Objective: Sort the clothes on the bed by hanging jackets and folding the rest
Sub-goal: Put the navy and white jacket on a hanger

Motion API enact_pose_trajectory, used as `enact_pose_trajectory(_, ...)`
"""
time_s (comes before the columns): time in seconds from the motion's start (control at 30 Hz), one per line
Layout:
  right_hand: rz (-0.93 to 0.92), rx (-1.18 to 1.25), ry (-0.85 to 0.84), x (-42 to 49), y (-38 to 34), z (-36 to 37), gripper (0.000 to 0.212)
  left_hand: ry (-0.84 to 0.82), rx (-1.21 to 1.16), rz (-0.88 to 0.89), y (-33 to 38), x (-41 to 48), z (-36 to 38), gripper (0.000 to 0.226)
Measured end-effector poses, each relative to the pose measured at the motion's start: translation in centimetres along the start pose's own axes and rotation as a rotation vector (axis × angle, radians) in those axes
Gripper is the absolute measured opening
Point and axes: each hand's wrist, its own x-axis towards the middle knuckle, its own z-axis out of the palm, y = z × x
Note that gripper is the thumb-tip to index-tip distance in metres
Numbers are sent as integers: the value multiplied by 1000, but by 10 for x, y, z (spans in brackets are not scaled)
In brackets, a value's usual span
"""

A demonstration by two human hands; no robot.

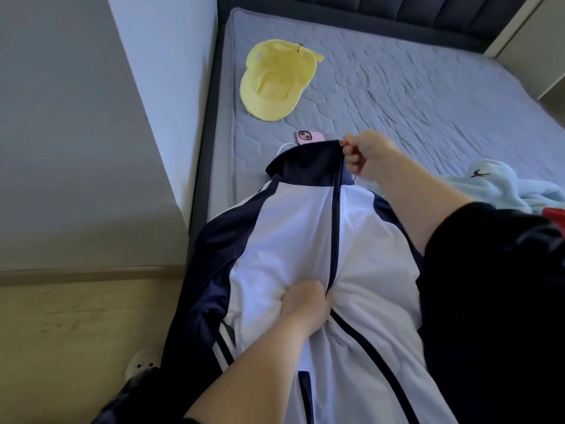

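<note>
The jacket (275,240) lies in the middle and bottom of the frame, on the bed (397,96). The right hand (367,154) pinches the zip tab (343,138) at the collar (305,162), fingers curled. The left hand (305,304) grips bunched cloth beside the zip (335,228). A hard pull could catch cloth in the zip or knock the phone (308,137) just behind.

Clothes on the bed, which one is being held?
The white and navy jacket, gripped by the left hand and right hand; the yellow cap and pale blue garment lie untouched.
</note>
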Motion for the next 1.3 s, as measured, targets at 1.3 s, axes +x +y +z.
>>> enact_pose_trajectory(1.3, -94, -995, 179, 34, 97, -34, 36, 601, 97, -151, -47, 54, -123, 63)
